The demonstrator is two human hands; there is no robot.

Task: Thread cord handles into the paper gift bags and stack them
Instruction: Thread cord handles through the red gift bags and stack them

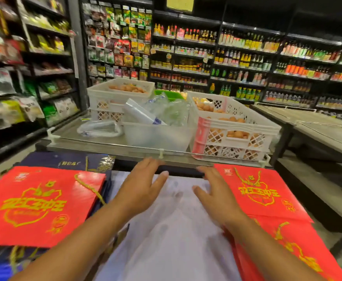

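Note:
A red paper gift bag with gold print lies flat at the left, a gold cord handle hanging over its right edge. It tops a stack that includes a dark blue bag. Another red gift bag lies flat at the right on more red bags, with a gold cord near its top. Between the stacks, my left hand and my right hand hover over a white cloth. Both have straight, spread fingers and hold nothing.
Beyond the cloth a grey counter carries white crates of eggs, a clear tub with plastic bags and a bag roll. Store shelves of bottles and packets stand behind and left. A low grey display table stands right.

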